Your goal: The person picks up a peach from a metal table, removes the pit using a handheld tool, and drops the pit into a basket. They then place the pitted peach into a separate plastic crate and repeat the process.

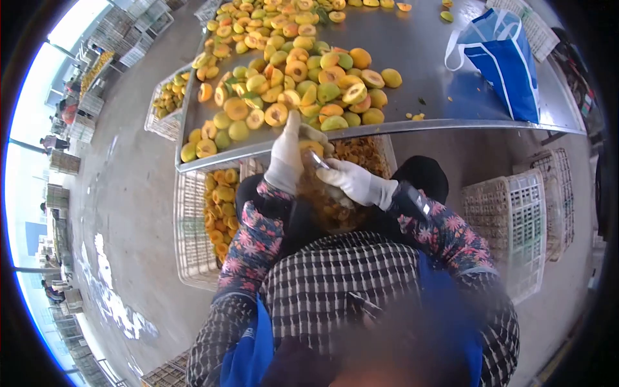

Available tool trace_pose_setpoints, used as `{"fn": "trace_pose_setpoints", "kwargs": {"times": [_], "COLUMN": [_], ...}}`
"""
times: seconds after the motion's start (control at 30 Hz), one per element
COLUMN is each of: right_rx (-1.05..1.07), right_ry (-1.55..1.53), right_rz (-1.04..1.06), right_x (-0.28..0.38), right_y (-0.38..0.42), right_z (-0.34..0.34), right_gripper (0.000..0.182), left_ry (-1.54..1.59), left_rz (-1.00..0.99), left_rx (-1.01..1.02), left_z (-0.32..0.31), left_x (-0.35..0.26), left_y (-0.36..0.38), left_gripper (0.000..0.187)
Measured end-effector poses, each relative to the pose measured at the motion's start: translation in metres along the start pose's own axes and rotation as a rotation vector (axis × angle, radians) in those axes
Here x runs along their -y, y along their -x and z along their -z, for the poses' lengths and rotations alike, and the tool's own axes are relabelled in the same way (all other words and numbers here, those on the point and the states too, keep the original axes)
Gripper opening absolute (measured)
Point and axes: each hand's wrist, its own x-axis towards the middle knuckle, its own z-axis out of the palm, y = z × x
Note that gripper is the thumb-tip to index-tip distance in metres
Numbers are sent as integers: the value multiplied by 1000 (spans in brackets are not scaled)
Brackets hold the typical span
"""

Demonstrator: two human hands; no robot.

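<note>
My left hand (285, 158), in a white glove, is closed around a yellow peach (311, 148) just in front of the metal table's near edge. Also gloved, my right hand (353, 181) grips a small shiny metal tool (316, 159) whose end is against the peach; its exact kind is partly hidden by the fingers. Below both hands, a crate between my knees contains brownish-orange scraps (361, 151). Beyond the left hand, a heap of peaches (296, 69), many of them cut in half, lies on the table.
At my left stands a white crate (193, 226) of peach halves, with another fruit crate (169, 103) farther off. A blue bag (506, 71) sits on the metal table (412, 64). Stacked crates (506, 216) stand at right. Other people work far left.
</note>
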Motion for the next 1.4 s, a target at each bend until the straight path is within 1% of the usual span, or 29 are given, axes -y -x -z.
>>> {"fn": "trace_pose_setpoints", "kwargs": {"times": [0.03, 0.07, 0.1, 0.13, 0.17, 0.2, 0.27, 0.37, 0.4, 0.47, 0.53, 0.57, 0.6, 0.63, 0.67, 0.73, 0.77, 0.8, 0.87, 0.9, 1.0, 1.03, 1.13, 1.17, 1.2, 1.27, 1.33, 1.37, 1.4], "right_rx": [8, 57, 106, 154, 212, 242, 311, 292, 348, 260, 111, 48, 17, -49, -164, -163, -162, -152, -141, -142, -130, -136, -159, -212, -218, -226, -298, -321, -345], "right_ry": [-271, -380, -486, -592, -675, -742, -879, -779, -713, -457, -37, 242, 522, 813, 970, 1008, 1027, 1025, 1022, 1004, 1044, 1028, 987, 965, 921, 818, 726, 731, 737], "right_rz": [-150, -153, -148, -139, -154, -163, -177, -196, -205, -172, -179, -251, -121, -4, 17, 11, 12, 2, -23, -2, -46, -44, 11, 57, 88, 139, 249, 365, 483], "right_x": [16, 14, 14, 13, 12, 10, 8, 5, 3, 14, 9, 7, -2, -12, -20, -18, -16, -12, -3, -4, -3, -2, -10, -10, -8, -7, 29, 37, 45], "right_y": [11, 11, 10, 9, 6, 6, 4, 15, 18, 36, 45, 47, 51, 55, 57, 55, 53, 50, 49, 49, 49, 50, 51, 52, 49, 45, 45, 39, 33], "right_z": [-7, -8, -7, -6, -5, -3, 0, 5, 9, 8, 15, 21, 25, 30, 29, 26, 24, 21, 15, 16, 15, 15, 18, 16, 18, 19, -1, -6, -10], "right_gripper": [30, 31, 31, 32, 38, 38, 38, 36, 35, 33, 30, 33, 36, 43, 48, 51, 52, 52, 54, 54, 54, 53, 51, 47, 45, 42, 39, 38, 37], "left_ry": [68, 135, 222, 273, 323, 371, 387, 341, 269, 121, -291, -558, -826, -992, -1137, -1430, -1506, -1505, -1543, -1539, -1693, -1688, -1541, -1462, -1155, -169, 56, 176, 220], "left_rz": [-34, -72, -45, -64, -82, -101, -61, -62, -150, -327, -455, -521, -575, -538, -584, -683, -716, -693, -552, -543, -438, -279, -359, -379, -382, -243, -190, -166, -149], "left_rx": [47, 93, 99, 52, 7, -41, -69, -92, -110, -150, -333, -416, -502, -590, -570, -527, -537, -421, -395, -379, -320, -266, -194, -219, -165, 106, 101, 93, 89], "left_z": [1, 3, -1, -5, -9, -13, -17, -10, 1, 33, 71, 100, 126, 132, 134, 128, 113, 99, 74, 76, 74, 69, 69, 70, 91, 76, 54, 43, 34], "left_x": [4, 7, 5, 5, 7, 8, 6, 5, 3, -8, -36, -44, -49, -57, -57, -61, -56, -55, -48, -42, -29, -32, -33, -31, -15, -18, -19, -18, -19], "left_y": [-6, -9, -7, -8, -9, -8, -7, -7, -9, -10, 2, -3, -7, -2, -4, -15, -22, -31, -49, -64, -101, -106, -101, -97, -117, -90, -59, -44, -31], "left_gripper": [55, 52, 48, 47, 46, 45, 42, 40, 39, 37, 35, 34, 34, 31, 30, 30, 33, 39, 42, 45, 47, 49, 53, 58, 55, 47, 39, 35, 39]}}
